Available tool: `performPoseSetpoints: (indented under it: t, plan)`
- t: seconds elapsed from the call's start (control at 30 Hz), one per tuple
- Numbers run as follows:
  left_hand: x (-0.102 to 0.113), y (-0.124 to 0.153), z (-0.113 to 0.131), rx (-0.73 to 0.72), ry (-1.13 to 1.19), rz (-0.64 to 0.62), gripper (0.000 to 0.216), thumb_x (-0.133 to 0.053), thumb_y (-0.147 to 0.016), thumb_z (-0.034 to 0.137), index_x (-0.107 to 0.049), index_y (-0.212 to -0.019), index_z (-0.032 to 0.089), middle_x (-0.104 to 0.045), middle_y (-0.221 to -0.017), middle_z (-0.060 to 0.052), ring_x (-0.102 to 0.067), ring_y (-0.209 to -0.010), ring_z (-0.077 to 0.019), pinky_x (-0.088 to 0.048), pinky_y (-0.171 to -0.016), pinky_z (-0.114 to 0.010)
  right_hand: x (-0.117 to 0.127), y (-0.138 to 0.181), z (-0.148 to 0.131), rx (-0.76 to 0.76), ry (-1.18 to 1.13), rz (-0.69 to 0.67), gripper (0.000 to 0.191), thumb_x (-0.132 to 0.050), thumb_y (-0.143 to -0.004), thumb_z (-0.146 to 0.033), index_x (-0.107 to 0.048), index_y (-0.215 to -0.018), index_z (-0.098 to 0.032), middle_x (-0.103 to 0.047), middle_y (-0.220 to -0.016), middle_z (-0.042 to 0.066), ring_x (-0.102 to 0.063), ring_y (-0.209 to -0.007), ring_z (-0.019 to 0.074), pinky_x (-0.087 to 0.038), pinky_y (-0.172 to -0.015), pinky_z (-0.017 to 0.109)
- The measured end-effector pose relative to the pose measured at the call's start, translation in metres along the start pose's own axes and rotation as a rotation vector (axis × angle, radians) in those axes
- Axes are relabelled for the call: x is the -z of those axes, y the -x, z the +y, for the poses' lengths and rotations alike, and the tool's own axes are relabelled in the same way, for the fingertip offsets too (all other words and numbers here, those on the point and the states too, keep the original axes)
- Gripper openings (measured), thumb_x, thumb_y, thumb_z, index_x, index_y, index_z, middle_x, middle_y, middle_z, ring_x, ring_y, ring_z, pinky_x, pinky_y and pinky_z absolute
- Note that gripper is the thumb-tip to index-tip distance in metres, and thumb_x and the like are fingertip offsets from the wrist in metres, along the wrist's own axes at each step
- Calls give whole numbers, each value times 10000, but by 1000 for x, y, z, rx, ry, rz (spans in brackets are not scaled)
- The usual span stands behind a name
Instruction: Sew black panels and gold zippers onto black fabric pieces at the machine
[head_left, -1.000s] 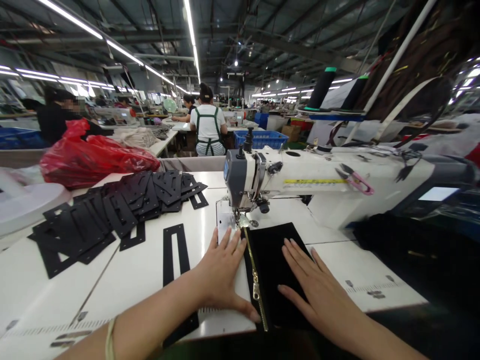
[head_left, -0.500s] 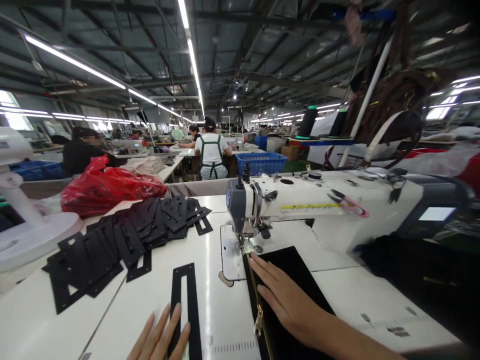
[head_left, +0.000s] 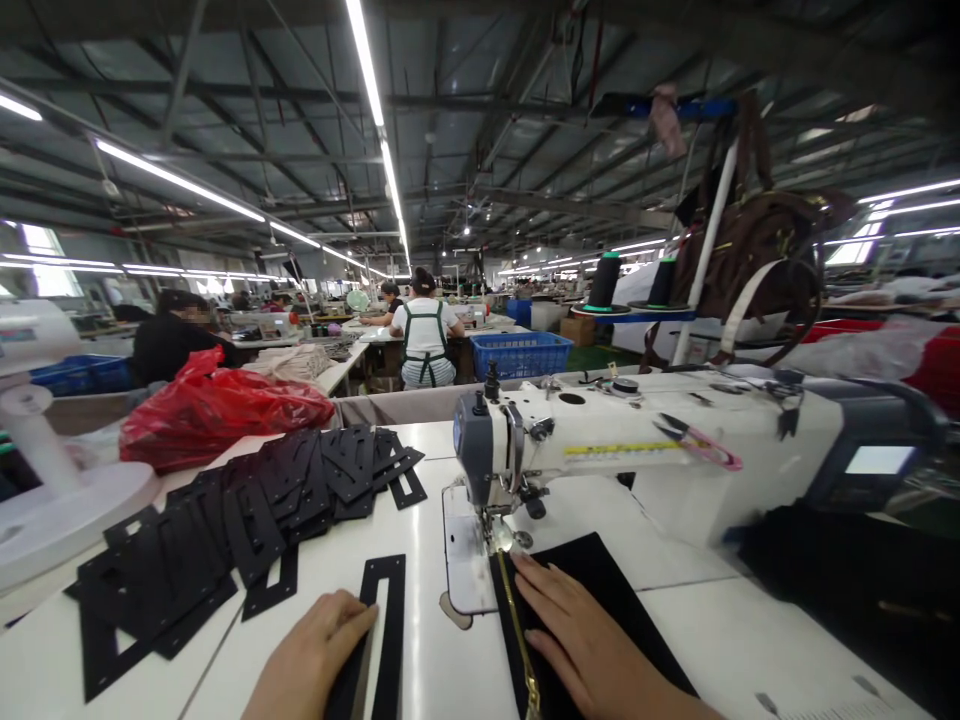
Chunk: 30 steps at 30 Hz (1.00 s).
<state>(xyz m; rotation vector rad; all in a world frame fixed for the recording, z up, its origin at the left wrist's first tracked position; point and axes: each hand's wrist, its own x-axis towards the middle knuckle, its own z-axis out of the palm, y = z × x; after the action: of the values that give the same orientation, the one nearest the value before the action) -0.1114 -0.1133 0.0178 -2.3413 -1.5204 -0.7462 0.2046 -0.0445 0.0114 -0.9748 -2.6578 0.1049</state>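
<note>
My left hand point(head_left: 311, 650) is closed on the left edge of a flat black frame-shaped piece point(head_left: 391, 620) with a long slot, its thumb and fingers pinching that side. My right hand point(head_left: 581, 635) lies flat with fingers stretched out on a black fabric panel point(head_left: 600, 565). Along the panel's left edge runs a gold zipper point(head_left: 514, 615). The panel's far end is at the needle area of a white sewing machine point(head_left: 487, 530), close to my right fingertips.
A pile of black slotted pieces point(head_left: 247, 510) covers the left of the table, with a red plastic bag point(head_left: 225, 410) behind it. Pink-handled snips point(head_left: 701, 442) rest on the machine. Ahead are a blue crate point(head_left: 521, 355) and a seated person point(head_left: 426, 330).
My left hand has gone from spread fingers over the frame piece to a pinch on its left edge. My right hand stays flat on the panel. The view has tilted up slightly.
</note>
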Motion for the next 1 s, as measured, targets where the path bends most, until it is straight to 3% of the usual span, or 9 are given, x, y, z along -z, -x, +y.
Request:
performPoseSetpoints:
  t: [0.1,0.23,0.37,0.5,0.67,0.77,0.87,1.0]
  plan:
    - [-3,-17,19,-13,-11,82,403,-354,-807,110,-593,-1088,273,-655,-1010,6,-648,-863,-139,-518,-740,-192,-4,-2,-13,-2,30,-24,439,-390,-885,-159,-420,-1307,-41,-336,-1379,156,-321,-1276,259,-306,-1023,449]
    - [-24,-47,61,-327,-97,205,370,-298,-864,114,-551,-1134,120,-644,-1083,-107,-631,-951,-168,-519,-799,-235,-2,-10,-25,-12,-33,-33,477,-401,-846,-110,-404,-1319,-47,-346,-1384,163,-302,-1290,242,-274,-1045,445]
    - [-47,-67,87,-344,-188,79,373,-292,-796,-21,-596,-986,79,-684,-952,-129,-665,-847,-195,-563,-715,-274,-1,-12,-23,23,-147,-29,541,-417,-828,-106,-340,-1364,-101,-333,-1399,163,-269,-1307,226,-266,-1054,443]
    - [-52,-64,86,-367,-193,21,358,-321,-791,-1,-586,-1019,82,-664,-1006,-149,-649,-905,-222,-566,-735,-300,2,-11,-20,3,-192,-23,541,-403,-836,-104,-329,-1371,-123,-354,-1394,154,-294,-1298,222,-271,-1055,447]
    - [-49,-59,77,-389,-165,-9,344,-279,-871,73,-589,-1021,78,-617,-1118,-168,-595,-1037,-224,-538,-812,-291,1,-15,-22,-44,-136,-27,523,-398,-839,-105,-337,-1357,-60,-356,-1389,168,-317,-1287,239,-298,-1049,437]
    - [-50,-61,74,-384,-122,-21,329,-291,-875,78,-592,-1007,101,-628,-1104,-138,-591,-1041,-200,-511,-863,-288,-4,-18,-23,-62,-113,-13,481,-385,-895,-178,-330,-1370,-134,-366,-1390,144,-333,-1276,257,-318,-1028,467]
    - [-51,-63,69,-396,-70,-29,326,-318,-886,128,-556,-1109,139,-629,-1107,-102,-585,-1044,-176,-483,-902,-271,-9,-19,-22,-62,-123,9,470,-372,-925,-266,-293,-1386,-222,-345,-1407,127,-319,-1280,269,-310,-1018,484]
    - [-52,-61,61,-398,-48,-51,330,-354,-897,212,-525,-1175,164,-623,-1128,-87,-585,-1043,-186,-493,-881,-256,-8,-17,-19,-56,-168,5,469,-348,-937,-336,-270,-1389,-238,-325,-1418,133,-300,-1287,276,-287,-1020,491]
